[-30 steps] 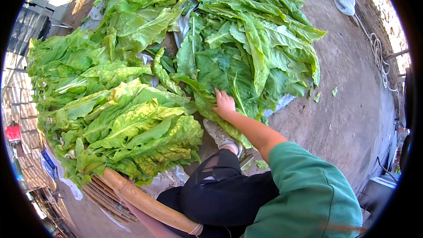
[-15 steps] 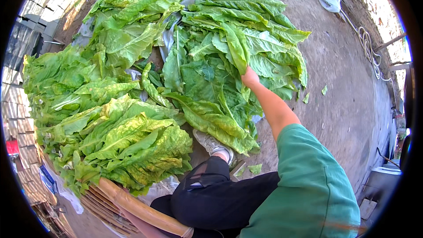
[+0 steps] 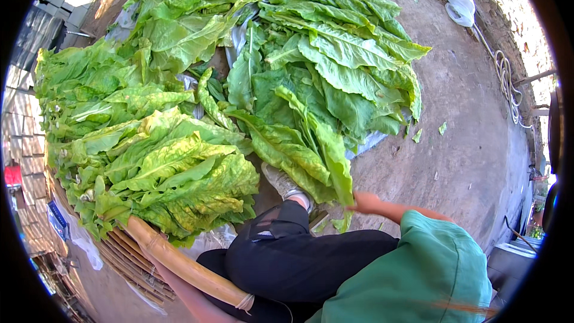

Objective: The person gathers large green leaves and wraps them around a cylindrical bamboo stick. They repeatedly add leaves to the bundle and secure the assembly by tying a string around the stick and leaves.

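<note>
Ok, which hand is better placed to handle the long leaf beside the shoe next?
Probably the right: the right hand is already at the near end of the long leaf, with its forearm on that side. The left hand is not visible.

The right hand is gripping the lower end of a long green leaf, which is stretching down from the right-hand leaf pile. Another leaf pile is spreading across the left, above a bamboo pole. A shoe is standing between the piles, and a plastic bag is lying far right.
</note>
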The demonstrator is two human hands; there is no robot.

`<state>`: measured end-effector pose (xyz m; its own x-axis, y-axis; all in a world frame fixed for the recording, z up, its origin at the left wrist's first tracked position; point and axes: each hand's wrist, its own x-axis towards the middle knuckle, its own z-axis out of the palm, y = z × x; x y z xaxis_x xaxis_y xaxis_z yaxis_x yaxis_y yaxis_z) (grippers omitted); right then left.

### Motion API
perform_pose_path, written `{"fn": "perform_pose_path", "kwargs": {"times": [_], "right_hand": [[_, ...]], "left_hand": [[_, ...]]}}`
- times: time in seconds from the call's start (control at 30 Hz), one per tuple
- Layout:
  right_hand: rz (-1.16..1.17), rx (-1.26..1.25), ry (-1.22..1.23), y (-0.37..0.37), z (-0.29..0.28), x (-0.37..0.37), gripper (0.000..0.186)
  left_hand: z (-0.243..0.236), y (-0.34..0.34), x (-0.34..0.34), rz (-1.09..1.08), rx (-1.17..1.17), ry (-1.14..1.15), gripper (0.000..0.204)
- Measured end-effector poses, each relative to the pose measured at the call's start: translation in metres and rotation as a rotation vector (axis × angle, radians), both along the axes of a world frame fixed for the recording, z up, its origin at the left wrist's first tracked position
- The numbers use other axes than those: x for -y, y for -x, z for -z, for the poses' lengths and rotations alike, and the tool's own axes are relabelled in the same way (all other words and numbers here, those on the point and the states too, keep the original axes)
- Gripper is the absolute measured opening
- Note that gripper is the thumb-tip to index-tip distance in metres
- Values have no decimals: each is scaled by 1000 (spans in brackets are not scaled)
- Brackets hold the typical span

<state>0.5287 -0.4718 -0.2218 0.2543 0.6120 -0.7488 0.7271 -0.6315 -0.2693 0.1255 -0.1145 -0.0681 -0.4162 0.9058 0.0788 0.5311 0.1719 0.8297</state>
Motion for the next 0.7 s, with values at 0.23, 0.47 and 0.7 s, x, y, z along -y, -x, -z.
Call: {"fn": "perform_pose_path", "kwargs": {"times": [0.23,0.47,0.7], "right_hand": [[196,443,-736,-62,24,-232,42],[223,514,-360,-48,72,-307,51],[-40,259,-748,33,65,-375,37]], "left_hand": [[-5,5,-3,25,-24,-27,30],[-1,5,-11,57,-8,-33,28],[-2,2,-13,74,-6,-23,27]]}}
